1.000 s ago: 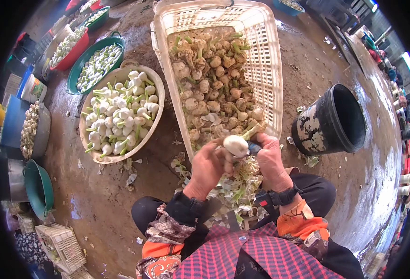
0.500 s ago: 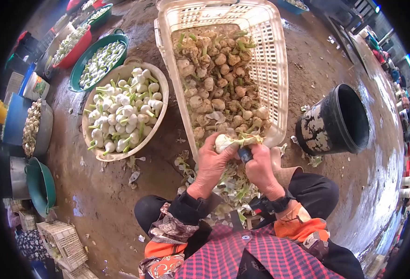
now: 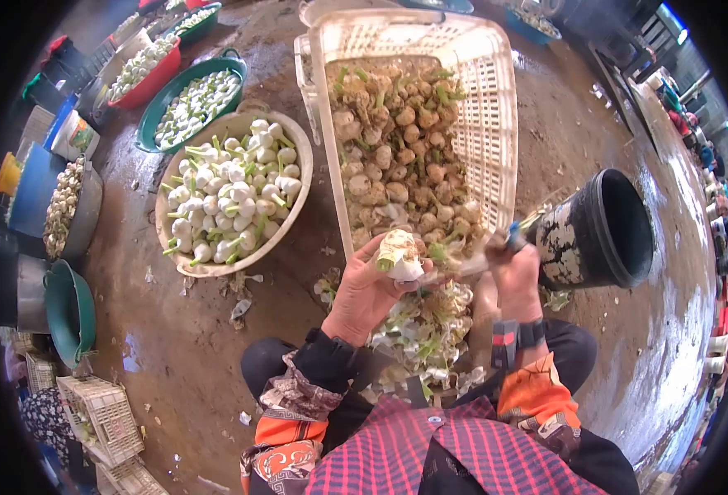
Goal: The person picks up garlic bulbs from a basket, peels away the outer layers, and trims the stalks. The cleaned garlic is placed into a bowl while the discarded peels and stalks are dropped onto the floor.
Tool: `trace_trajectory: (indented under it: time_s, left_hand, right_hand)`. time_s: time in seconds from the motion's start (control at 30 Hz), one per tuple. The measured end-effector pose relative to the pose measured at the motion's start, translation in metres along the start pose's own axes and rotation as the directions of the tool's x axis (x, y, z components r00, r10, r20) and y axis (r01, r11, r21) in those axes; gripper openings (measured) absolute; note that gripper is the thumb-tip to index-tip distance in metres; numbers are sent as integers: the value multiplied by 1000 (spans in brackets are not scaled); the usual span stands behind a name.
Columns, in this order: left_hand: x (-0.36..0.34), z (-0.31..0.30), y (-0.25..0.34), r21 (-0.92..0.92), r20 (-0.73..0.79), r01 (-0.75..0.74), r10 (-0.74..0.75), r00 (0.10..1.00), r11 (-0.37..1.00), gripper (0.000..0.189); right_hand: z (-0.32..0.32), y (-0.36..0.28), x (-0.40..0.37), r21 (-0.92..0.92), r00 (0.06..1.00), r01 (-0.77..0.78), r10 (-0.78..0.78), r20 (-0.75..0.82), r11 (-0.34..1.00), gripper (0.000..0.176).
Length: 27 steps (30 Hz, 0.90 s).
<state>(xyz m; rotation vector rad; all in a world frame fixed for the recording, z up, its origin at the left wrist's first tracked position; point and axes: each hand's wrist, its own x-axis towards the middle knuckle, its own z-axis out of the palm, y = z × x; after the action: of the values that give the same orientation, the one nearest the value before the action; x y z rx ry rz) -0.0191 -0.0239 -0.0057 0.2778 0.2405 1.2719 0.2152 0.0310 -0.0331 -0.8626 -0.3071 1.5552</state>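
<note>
My left hand (image 3: 357,293) is closed around a garlic bulb (image 3: 401,254), its cut green stem end turned toward me and loose skin peeling from it. Out to the right, my right hand (image 3: 512,268) grips a knife (image 3: 513,236) by its blue handle; the blade is smeared by motion and points back toward the bulb. A strip of garlic stalk (image 3: 536,216) shows just beyond that fist, against the black bucket (image 3: 607,231). Ahead of both hands, a white plastic crate (image 3: 503,124) holds untrimmed garlic (image 3: 405,140) with dirty skins.
A cream basin (image 3: 170,247) of clean white garlic stands left of the crate. Green (image 3: 145,124) and red (image 3: 166,70) basins of garlic lie behind it. Skins and stalks (image 3: 418,338) are heaped between my knees. Stacked crates (image 3: 104,417) and a green tub (image 3: 71,313) are at left.
My hands have parted: the right hand with the knife has swung right toward the bucket. The bulb in my left hand has turned, its stem end now cut short. The view has shifted slightly.
</note>
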Motion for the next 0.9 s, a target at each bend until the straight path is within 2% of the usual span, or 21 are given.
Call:
trace_trajectory:
  time_s: [0.03,0.07,0.1,0.13,0.17,0.2,0.23,0.27,0.3,0.33,0.43,0.47,0.57,0.6,0.7,0.73,0.77,0.8,0.83,0.9]
  left_hand:
    - [6,-1,-1,51,-19,-3,4,1000,999,43]
    - [9,-2,-5,97,-46,0,5,999,995,42]
    - [10,-4,-9,141,-84,14,-2,996,990,41]
    - [9,-7,-14,134,-78,-19,30,996,991,37]
    - [8,-7,-16,169,-132,-32,55,990,985,36]
    - [8,-5,-15,207,-179,-48,86,980,977,34]
    - [9,-3,-15,242,-223,-67,123,967,968,33]
    - [8,1,-15,254,-265,-46,115,957,966,35]
    - [7,-1,-17,256,-296,-36,114,948,966,35]
    - [8,-2,-22,258,-322,-25,111,940,966,35]
    - [11,-4,-29,277,-362,-6,109,926,961,35]
    - [11,-6,-28,260,-365,-8,106,925,966,36]
    - [10,-9,-27,317,-376,2,124,918,948,28]
    - [9,-7,-23,355,-344,27,103,933,935,29]
    - [4,-3,-14,457,-213,71,31,977,887,41]
    - [4,-2,-14,465,-172,99,-20,985,880,45]
    - [3,1,-14,472,-128,126,-74,989,872,49]
    - [-1,10,-8,430,-82,206,-189,978,879,57]
    - [-3,14,-8,529,-24,173,-189,982,831,54]
    - [-4,19,-10,472,5,139,-160,987,871,54]
  right_hand:
    - [-8,4,0,15,992,-110,111,-58,994,23]
    - [13,9,-22,-200,988,-155,151,-35,967,22]
    - [14,21,-29,-475,975,-212,220,-39,854,23]
    - [6,29,-36,-893,968,83,176,177,442,23]
    - [4,34,-42,-904,893,409,261,368,-124,26]
    - [4,38,-43,-814,861,508,184,474,-282,30]
    - [7,38,-43,-888,885,460,78,459,0,32]
    - [22,33,-47,-872,912,396,-12,410,287,34]
    - [40,29,-52,-768,940,321,-85,331,554,38]
    - [60,27,-57,-769,879,477,-233,416,425,39]
    - [69,47,-52,-770,769,618,-326,550,157,34]
    - [78,49,-58,-792,780,586,-384,494,172,22]
    - [71,61,-56,-758,832,541,-363,419,365,20]
    - [66,60,-55,-710,901,434,-275,336,554,22]
    - [54,22,-42,-768,837,545,-270,476,335,22]
    - [47,12,-35,-795,859,510,-242,451,329,21]
    - [42,4,-26,-785,827,550,-319,463,285,17]
    - [39,-5,-14,-724,827,555,-369,424,409,18]
    - [37,-12,-6,-643,827,558,-415,380,525,19]
    - [30,-13,-3,-844,872,473,-273,407,252,23]
